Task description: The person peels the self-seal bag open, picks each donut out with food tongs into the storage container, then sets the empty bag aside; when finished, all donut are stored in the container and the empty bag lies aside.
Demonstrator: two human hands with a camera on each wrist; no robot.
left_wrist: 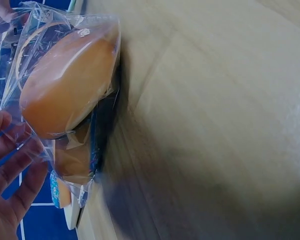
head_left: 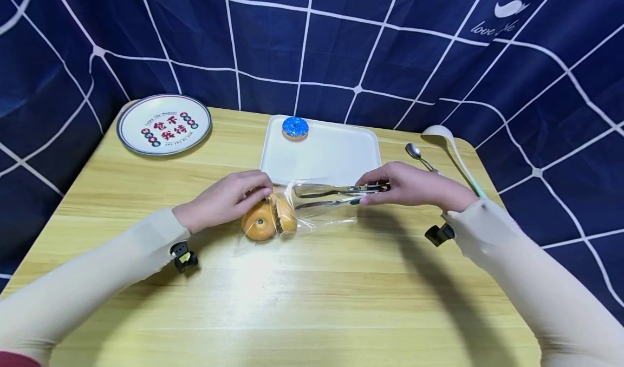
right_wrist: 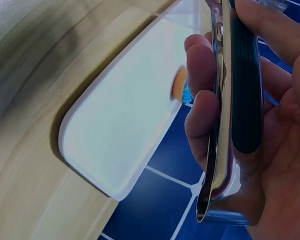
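My left hand [head_left: 226,196] pinches the upper edge of a clear plastic bag [head_left: 314,224] between thumb and fingers. Inside the bag are two brown donuts: one donut [head_left: 254,225] faces up, while the other donut [head_left: 286,218] is tilted against it. From the right, metal tongs [head_left: 322,190] reach into the bag's mouth, their tips close to the tilted donut. My right hand [head_left: 407,185] grips the tongs; the right wrist view shows fingers wrapped round the handle with its dark grip pad [right_wrist: 245,85].
Behind the bag lies a white tray [head_left: 331,150] with a blue-topped donut [head_left: 294,128] near its left corner. A printed plate [head_left: 166,123] is at the back left. At the back right are a spoon [head_left: 414,151] and a ladle [head_left: 458,153]. Dark blue gridded cloth [head_left: 273,37] surrounds the wooden table.
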